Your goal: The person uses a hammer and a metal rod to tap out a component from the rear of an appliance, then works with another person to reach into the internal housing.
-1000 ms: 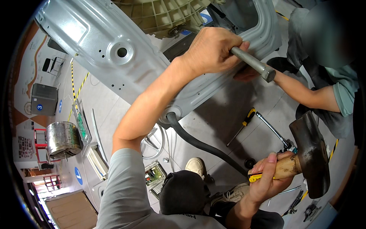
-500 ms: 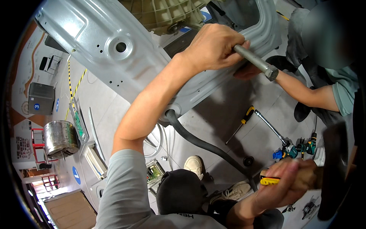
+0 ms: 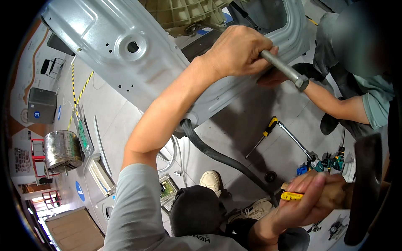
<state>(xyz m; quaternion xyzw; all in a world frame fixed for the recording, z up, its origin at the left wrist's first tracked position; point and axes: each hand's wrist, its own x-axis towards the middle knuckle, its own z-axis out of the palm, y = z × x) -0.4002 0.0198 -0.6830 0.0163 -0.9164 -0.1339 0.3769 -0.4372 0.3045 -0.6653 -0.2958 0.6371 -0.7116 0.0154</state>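
My left hand [image 3: 240, 50] is closed around a thick grey steel rod [image 3: 281, 67] with a hexagonal end, like a large bolt. Its far end lies hidden behind my fingers, by the opening of a grey sheet-metal appliance cabinet [image 3: 163, 69]. Inside the cabinet sits a beige ribbed plastic tub [image 3: 184, 14]. At lower right my right hand [image 3: 310, 194] grips a hammer [image 3: 364, 188], whose yellow handle end pokes out of my fist. Its dark head is blurred and stands apart from the rod. A co-worker's hand [image 3: 272, 78] touches the cabinet's near edge beneath the rod.
A grey corrugated hose [image 3: 217, 154] runs from the cabinet across the floor. A screwdriver [image 3: 263, 136], a ratchet wrench [image 3: 295, 140] and power drills [image 3: 312, 163] lie at right, near the crouching co-worker [image 3: 364, 100]. A metal drum [image 3: 63, 151] and circuit board [image 3: 168, 189] are leftward.
The view has shifted slightly. My right hand and the hammer sit a little further left. The rod stays in my left hand, almost unmoved.
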